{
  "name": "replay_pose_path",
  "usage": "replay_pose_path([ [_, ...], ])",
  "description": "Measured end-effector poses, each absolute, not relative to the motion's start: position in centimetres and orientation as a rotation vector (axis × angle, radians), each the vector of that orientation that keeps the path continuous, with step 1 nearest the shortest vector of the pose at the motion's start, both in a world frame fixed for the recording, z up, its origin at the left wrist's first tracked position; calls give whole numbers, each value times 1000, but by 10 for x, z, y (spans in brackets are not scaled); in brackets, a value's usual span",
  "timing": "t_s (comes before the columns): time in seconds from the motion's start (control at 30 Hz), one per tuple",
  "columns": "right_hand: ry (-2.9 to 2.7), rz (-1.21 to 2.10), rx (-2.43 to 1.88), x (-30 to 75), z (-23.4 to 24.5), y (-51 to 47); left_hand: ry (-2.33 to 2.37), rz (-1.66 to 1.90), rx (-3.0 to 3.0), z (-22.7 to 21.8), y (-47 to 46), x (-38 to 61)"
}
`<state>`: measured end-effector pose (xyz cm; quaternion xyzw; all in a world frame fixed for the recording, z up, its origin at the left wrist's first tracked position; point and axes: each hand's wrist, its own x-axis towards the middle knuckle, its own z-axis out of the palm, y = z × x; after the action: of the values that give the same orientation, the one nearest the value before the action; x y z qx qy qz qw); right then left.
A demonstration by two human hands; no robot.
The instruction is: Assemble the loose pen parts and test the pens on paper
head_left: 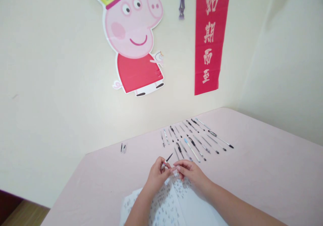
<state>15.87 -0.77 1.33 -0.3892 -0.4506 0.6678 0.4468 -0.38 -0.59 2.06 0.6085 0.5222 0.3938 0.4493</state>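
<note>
My left hand (156, 176) is closed around a pen (166, 162) with a white and red barrel and a dark pointed end, which sticks up to the right. Close beside it, my right hand (191, 173) has its thumb and fingers pinched together. The fingertips of both hands meet over the papers, around a small pale, see-through piece (174, 169) too blurred to name. Beyond the hands, several pens (198, 148) lie side by side in two slanted rows, some with black caps or grips. Sheets with handwriting (164, 204) lie under my forearms.
A pink-covered table (106, 182) stands against a pale wall. Toward its left back edge lie small dark and clear pen parts (123, 148). On the wall hang a cartoon pig cutout (136, 44) and a red banner (210, 51) with white characters.
</note>
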Motion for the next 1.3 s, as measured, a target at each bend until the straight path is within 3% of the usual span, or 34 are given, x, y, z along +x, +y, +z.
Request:
replay_pose_path([
  [0.53,-958,1316,-984,176,15,7,1647,954,1984,9,3,-34],
  [1.3,-959,1325,-946,176,11,8,1645,904,2099,4,3,-34],
])
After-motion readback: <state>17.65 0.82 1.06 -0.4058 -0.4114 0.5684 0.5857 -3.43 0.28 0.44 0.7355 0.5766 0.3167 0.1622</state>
